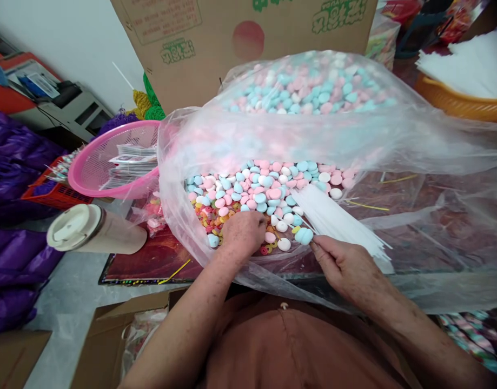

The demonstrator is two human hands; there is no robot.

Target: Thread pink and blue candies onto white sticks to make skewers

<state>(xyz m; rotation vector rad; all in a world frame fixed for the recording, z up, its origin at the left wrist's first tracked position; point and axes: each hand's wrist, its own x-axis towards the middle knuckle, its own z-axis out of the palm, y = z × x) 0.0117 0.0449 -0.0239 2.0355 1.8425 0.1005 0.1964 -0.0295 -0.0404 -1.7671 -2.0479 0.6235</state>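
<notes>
Fingers of the right hand (348, 265) pinch the right end of glossy pale-blue rounded candies (304, 236), left hand (245, 232) beyond leftward, its grip hidden.

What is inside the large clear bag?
Pink, blue and white rounded pieces, with coloured rings near the left hand. Lower layers are covered; cloudy folds blur the middle.

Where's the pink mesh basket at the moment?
In the head view, the pink mesh basket is on the left, against the clear plastic bag of pastel pieces and just beyond the lidded cup.
</notes>
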